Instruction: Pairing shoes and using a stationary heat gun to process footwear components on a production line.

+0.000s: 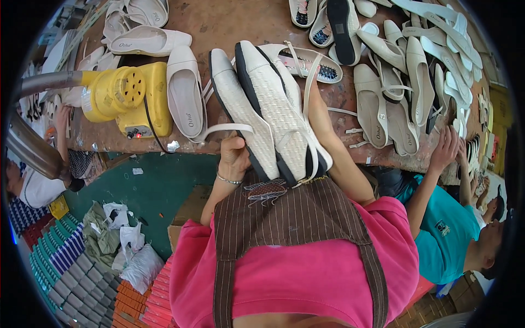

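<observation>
A white woven flat shoe (232,87) with a pointed toe, dark sole edge and ankle strap is tilted in front of my chest. My left hand (234,156) is closed on its side near the heel, the thumb showing. Pressed against it on the right is a second white woven shoe (273,82), with part of another pale shoe behind. Around the right side of this bundle comes my right hand (315,101), bearing on the shoes from behind; its fingers are hidden. A loose strap (310,82) passes in front of it.
A yellow blower machine (134,98) with a pipe stands left on the brown worktable (219,19). Beside it lies a pale slingback shoe (186,98). Many pale shoes (372,104) crowd the right. A co-worker in teal (445,235) works at right; another person (44,188) is at left.
</observation>
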Demonstrator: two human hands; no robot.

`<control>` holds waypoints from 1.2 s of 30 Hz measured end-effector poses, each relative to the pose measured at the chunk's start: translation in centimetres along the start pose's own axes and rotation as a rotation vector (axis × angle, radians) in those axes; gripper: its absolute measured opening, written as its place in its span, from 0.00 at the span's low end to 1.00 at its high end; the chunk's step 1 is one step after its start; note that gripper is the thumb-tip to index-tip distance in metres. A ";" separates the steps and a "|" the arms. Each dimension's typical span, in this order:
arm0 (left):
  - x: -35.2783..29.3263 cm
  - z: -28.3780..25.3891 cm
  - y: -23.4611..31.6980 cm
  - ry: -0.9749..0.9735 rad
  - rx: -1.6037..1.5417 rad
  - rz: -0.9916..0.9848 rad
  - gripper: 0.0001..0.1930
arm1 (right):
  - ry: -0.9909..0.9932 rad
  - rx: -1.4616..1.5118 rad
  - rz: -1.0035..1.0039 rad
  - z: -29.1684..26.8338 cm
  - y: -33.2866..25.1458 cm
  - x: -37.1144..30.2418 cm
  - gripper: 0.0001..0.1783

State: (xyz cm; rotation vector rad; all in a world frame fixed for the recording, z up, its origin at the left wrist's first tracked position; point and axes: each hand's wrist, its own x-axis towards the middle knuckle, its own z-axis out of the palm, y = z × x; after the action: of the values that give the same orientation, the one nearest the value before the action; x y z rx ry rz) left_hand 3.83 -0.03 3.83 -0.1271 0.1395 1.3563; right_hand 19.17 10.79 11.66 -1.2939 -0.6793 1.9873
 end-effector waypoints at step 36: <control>-19.0 2.3 9.6 0.102 0.154 1.368 0.28 | -0.591 0.069 0.191 1.2 4.1 4.7 0.21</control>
State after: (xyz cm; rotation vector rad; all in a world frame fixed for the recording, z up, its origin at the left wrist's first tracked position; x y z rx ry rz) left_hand -9.48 -15.92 9.28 0.0583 0.4675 2.6916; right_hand 15.69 11.64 6.42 -0.7420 -0.7635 2.5570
